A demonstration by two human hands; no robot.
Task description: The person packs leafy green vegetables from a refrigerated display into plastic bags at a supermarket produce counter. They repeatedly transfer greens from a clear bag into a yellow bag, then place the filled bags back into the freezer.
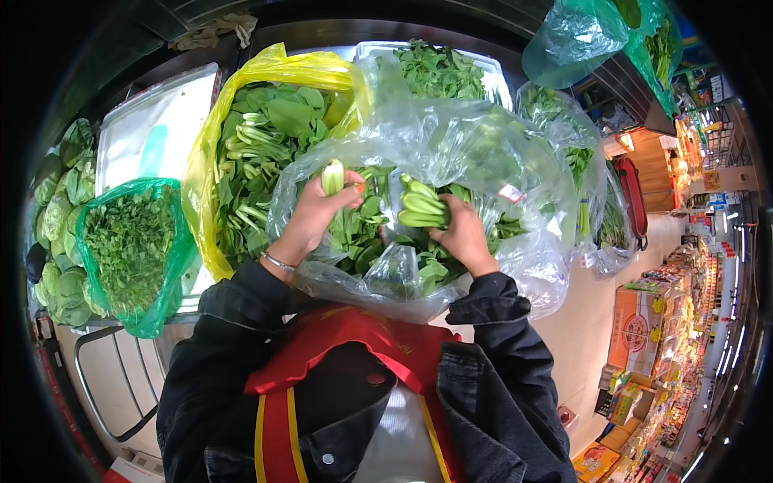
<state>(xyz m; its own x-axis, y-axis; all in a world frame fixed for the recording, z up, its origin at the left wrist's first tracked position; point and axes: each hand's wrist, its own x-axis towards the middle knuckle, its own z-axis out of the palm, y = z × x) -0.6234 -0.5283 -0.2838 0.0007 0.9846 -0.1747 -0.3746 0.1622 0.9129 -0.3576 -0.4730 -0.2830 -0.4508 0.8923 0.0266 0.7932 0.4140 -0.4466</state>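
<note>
My left hand is closed around a small bok choy, its pale stem end pointing up. In my right hand is a bunch of bok choy, with light green stems facing left and the leaves hidden behind my fingers. Both hands are over a large clear plastic bag, which lies open in front of me. Inside it are more leafy greens, some covered by folds of film. To the left of this bag, a yellow plastic bag holds more bok choy.
Farther left are a green bag of herbs, a white foam box and several cabbages. Leafy greens fill a white tray at the back. Bagged vegetables stand at right, by a floor aisle and stocked shelves.
</note>
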